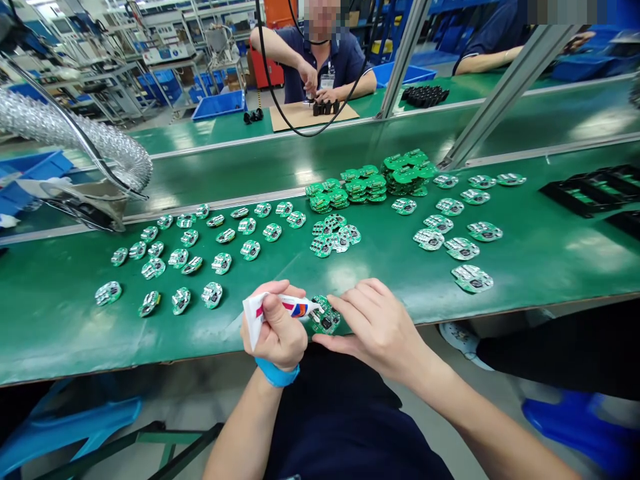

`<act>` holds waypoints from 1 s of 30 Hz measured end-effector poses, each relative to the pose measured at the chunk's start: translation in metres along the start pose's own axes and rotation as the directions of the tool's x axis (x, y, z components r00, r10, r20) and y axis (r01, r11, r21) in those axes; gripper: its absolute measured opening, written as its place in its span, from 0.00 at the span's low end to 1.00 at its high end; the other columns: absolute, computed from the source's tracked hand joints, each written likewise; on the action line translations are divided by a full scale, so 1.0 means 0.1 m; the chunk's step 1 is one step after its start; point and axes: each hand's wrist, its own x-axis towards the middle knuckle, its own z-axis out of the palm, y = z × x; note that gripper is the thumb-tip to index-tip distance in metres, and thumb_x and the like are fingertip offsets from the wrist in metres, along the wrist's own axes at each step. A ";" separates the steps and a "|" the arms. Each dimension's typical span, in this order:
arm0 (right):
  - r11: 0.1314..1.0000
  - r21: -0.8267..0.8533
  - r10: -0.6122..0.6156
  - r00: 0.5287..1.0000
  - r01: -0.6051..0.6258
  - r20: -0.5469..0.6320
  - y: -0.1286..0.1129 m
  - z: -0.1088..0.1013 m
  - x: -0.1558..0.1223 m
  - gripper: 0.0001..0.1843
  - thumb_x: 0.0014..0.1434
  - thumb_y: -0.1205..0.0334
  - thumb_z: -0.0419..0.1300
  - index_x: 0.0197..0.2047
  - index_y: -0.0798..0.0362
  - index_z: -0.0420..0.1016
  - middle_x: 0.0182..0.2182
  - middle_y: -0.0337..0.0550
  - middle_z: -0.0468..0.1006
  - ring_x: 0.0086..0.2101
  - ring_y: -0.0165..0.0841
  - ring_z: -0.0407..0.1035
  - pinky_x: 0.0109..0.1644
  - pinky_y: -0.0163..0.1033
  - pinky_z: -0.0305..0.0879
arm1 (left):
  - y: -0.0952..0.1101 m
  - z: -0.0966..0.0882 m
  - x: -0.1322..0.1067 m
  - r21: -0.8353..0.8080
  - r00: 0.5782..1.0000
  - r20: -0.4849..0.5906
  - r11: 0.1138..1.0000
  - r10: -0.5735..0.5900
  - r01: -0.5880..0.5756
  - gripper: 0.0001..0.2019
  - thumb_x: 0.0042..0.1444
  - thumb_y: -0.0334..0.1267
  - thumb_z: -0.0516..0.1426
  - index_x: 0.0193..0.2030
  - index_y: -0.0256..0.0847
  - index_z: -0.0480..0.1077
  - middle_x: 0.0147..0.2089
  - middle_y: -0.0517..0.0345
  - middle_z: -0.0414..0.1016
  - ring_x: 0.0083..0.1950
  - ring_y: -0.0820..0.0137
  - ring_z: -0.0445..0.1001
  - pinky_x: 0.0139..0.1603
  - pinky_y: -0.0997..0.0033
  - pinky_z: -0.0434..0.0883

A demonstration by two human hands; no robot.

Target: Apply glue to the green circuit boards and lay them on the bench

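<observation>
My left hand (280, 330) is closed around a white glue tube (293, 306) with red, blue and orange print. The tube's nozzle points right and reaches over a round green circuit board (326, 319) at the table's front edge. With thumb and fingers, my right hand (377, 323) grips that board by its right side. White patches show on the board near the nozzle; whether they are glue or parts I cannot tell. A small cluster of similar boards (334, 237) lies just beyond my hands.
Loose circuit boards (221, 263) are spread over the green table (380, 263) on the left, and more boards (471, 279) on the right. Stacked green panels (407, 172) stand at the back. Black trays (595, 190) lie far right. A co-worker (320, 63) sits opposite.
</observation>
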 end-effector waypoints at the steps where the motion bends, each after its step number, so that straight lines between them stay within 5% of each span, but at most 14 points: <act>1: 1.000 0.006 0.003 1.000 -0.003 0.004 0.00 0.00 0.00 0.15 0.74 0.55 0.60 0.44 0.60 0.78 0.29 0.46 0.75 0.32 0.40 0.65 0.38 0.45 0.63 | 0.00 0.00 0.00 0.007 1.000 -0.005 1.000 0.005 -0.005 0.17 0.74 0.46 0.55 0.38 0.38 0.76 0.23 0.62 0.77 0.19 0.72 0.76 0.24 0.73 0.72; 9: 1.000 0.014 0.016 1.000 -0.016 0.013 0.01 -0.01 -0.02 0.14 0.72 0.55 0.63 0.45 0.59 0.78 0.30 0.46 0.74 0.32 0.40 0.65 0.38 0.45 0.62 | -0.09 0.06 0.03 0.076 0.994 -0.063 0.994 0.086 -0.081 0.19 0.74 0.48 0.56 0.36 0.38 0.76 0.22 0.62 0.76 0.19 0.71 0.76 0.22 0.72 0.71; 15: 0.999 0.028 0.036 0.999 -0.036 -0.006 0.03 0.02 -0.03 0.14 0.72 0.53 0.64 0.44 0.56 0.78 0.30 0.45 0.75 0.33 0.39 0.65 0.38 0.45 0.62 | 0.06 0.10 0.03 0.012 0.979 -0.150 0.991 0.135 -0.134 0.17 0.74 0.46 0.56 0.36 0.39 0.76 0.22 0.64 0.75 0.17 0.73 0.73 0.19 0.74 0.68; 24: 0.998 0.024 0.056 0.998 -0.055 -0.007 0.00 0.00 -0.01 0.14 0.74 0.52 0.62 0.42 0.55 0.77 0.29 0.44 0.74 0.32 0.38 0.64 0.38 0.44 0.60 | 0.14 -0.01 -0.16 -0.025 0.992 0.025 0.992 0.122 -0.121 0.14 0.74 0.45 0.55 0.39 0.41 0.75 0.27 0.62 0.76 0.22 0.69 0.78 0.23 0.68 0.75; 30: 0.998 0.025 0.061 0.998 -0.060 -0.009 0.00 0.00 -0.04 0.12 0.72 0.54 0.64 0.47 0.56 0.77 0.30 0.44 0.75 0.32 0.39 0.66 0.38 0.45 0.60 | 0.16 0.00 -0.12 -0.031 0.992 0.025 0.992 0.127 -0.126 0.14 0.75 0.45 0.54 0.40 0.42 0.74 0.27 0.63 0.75 0.22 0.69 0.78 0.21 0.68 0.74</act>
